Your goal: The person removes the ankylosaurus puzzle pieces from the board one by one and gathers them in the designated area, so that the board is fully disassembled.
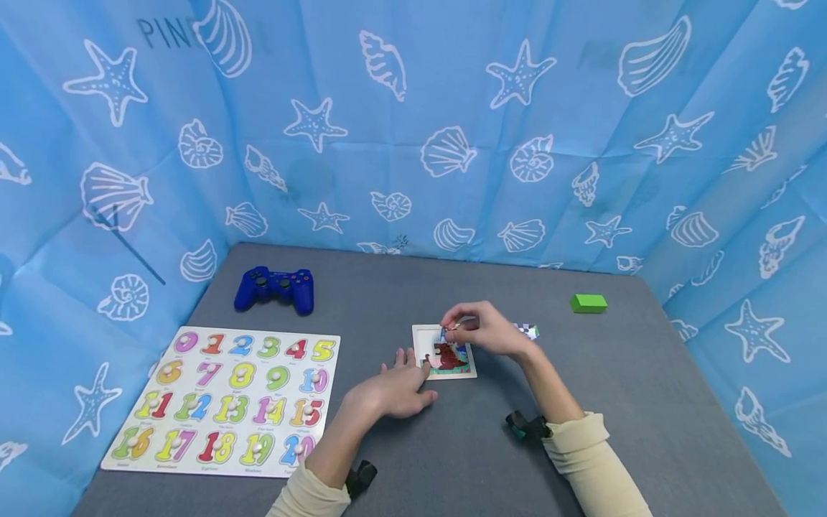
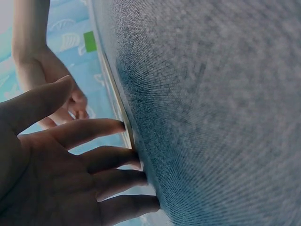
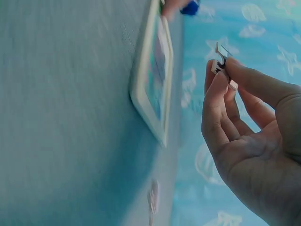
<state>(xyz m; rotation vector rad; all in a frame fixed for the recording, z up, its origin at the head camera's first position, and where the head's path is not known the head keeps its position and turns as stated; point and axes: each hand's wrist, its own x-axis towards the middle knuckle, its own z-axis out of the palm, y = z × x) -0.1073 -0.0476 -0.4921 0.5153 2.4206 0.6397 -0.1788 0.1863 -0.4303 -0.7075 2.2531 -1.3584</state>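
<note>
My right hand (image 1: 483, 329) pinches a small jigsaw piece (image 3: 219, 63) between thumb and fingertips, over the upper part of a small framed puzzle (image 1: 423, 328). Assembled pieces (image 1: 450, 359) in brown, pink and green fill the lower part of that frame, while some pale backing shows at its upper left. At the frame's lower left, my left hand (image 1: 398, 391) lies with spread, fairly straight fingers, fingertips (image 2: 117, 126) right at the frame's edge. More loose puzzle pieces (image 1: 530, 331) lie to the right, partly behind the right wrist.
A number peg board (image 1: 333, 380) lies on the grey table (image 1: 452, 445) at the left. Behind it is a blue game controller (image 1: 274, 289). A green block (image 1: 589, 304) sits at the back right. Blue curtains (image 1: 413, 100) with white shell prints surround the table.
</note>
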